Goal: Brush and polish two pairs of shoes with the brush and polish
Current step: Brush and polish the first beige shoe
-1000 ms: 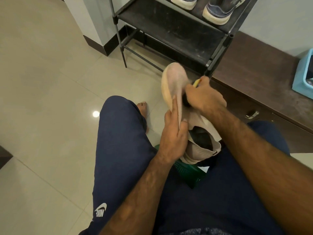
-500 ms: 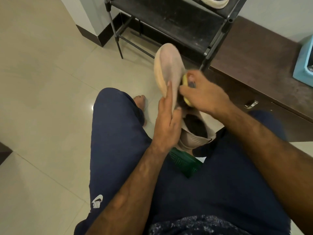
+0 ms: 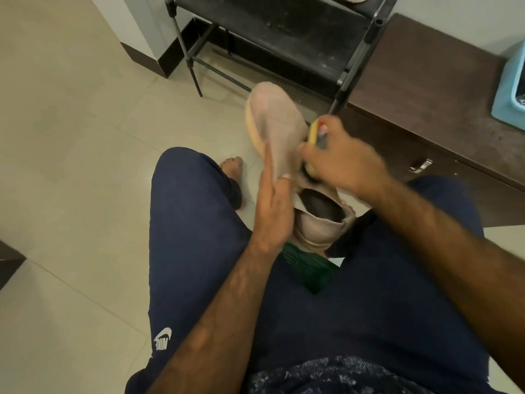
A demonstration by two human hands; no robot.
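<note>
One shoe (image 3: 277, 120), mid frame, pinched in left hand (image 3: 274, 214); brush (image 3: 312, 132) gripped in blurry right hand (image 3: 345, 163), still rubbing same side. Brushing not done.

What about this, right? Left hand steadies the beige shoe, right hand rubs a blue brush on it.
Wrong colour: the head view shows a yellow brush. The left hand steadies the beige shoe, the right hand rubs the brush on it.

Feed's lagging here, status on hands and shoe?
Left hand holds beige knit shoe, toe up. Right hand grips yellow-handled brush against its upper. Nothing blocking.
</note>
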